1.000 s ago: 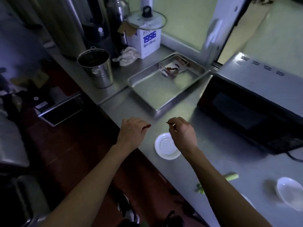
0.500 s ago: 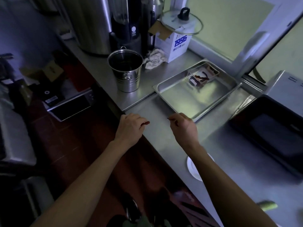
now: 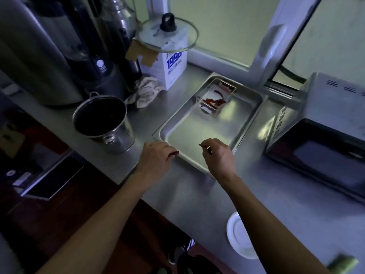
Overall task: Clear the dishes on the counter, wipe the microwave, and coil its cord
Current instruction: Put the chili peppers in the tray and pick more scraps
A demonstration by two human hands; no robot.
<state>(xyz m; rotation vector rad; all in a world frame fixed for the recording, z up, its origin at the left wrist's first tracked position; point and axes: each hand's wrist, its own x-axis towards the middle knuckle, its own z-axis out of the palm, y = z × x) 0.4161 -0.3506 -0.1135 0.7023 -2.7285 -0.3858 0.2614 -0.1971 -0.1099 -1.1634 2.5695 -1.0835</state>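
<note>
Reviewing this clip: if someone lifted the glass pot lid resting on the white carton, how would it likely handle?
The round glass lid with the black knob is probably fragile, being clear glass. It overhangs the white cardboard carton printed 1996, so a nudge could likely tip it off. The knob offers an obvious grip; the smooth rim may be slippery.
</note>
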